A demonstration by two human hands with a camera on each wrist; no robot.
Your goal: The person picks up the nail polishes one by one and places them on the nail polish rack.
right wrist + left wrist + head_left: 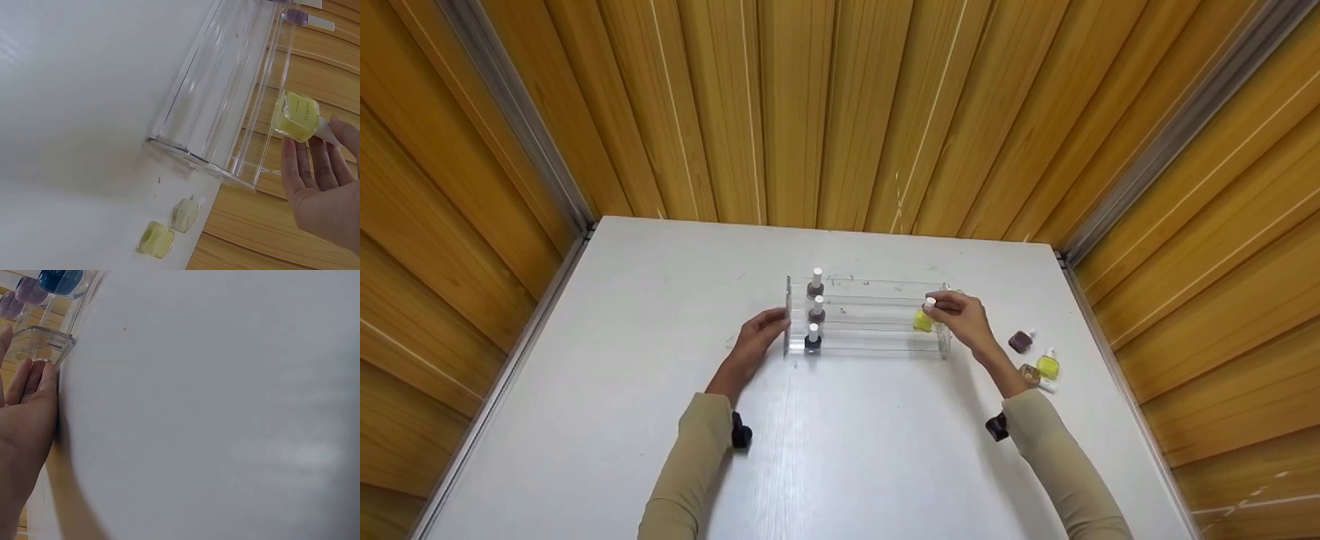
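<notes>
A clear tiered rack point(885, 352) stands on the white table. My right hand point(969, 322) pinches the white cap of a yellow nail polish bottle point(296, 116), holding it at the rack's right end above the tiers. My left hand point(757, 341) touches the rack's left end panel point(42, 337) with its fingers nearly straight. Near that end, one on each tier, stand a dark blue nail polish bottle point(813, 342) in front and two mauve ones, the middle bottle point(817, 313) and the back bottle point(816, 286), all with white caps.
Right of the rack lie a dark purple bottle point(1020, 342), a yellow bottle point(1048, 366) and a brownish bottle point(1030, 375). In the right wrist view, a pale bottle point(184, 214) and a yellow bottle point(156, 240) lie beyond the rack's end. Wood-look panels point(795, 112) wall the table's back and sides.
</notes>
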